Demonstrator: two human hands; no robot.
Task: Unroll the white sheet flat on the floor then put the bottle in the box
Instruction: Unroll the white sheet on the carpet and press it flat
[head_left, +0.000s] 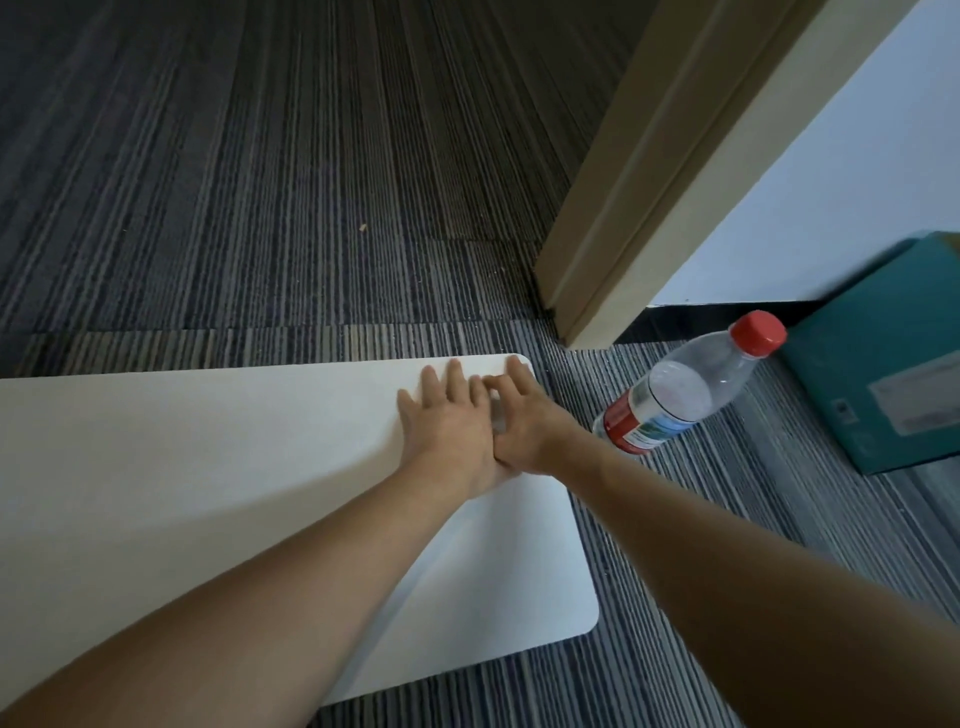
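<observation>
The white sheet (218, 457) lies spread out on the striped carpet, its rounded right corners in view. My left hand (447, 421) rests palm down near the sheet's far right corner, fingers spread. My right hand (524, 415) lies flat right beside it, touching it, and holds nothing. A clear plastic bottle (685, 389) with a red cap and red label stands on the carpet just right of the sheet, a short way from my right hand. The teal box (883, 364) stands further right against the wall.
A beige door frame (639, 182) rises behind the sheet's far right corner, with a white wall (831, 197) and black skirting to its right. Striped grey carpet (260, 182) stretches away beyond the sheet.
</observation>
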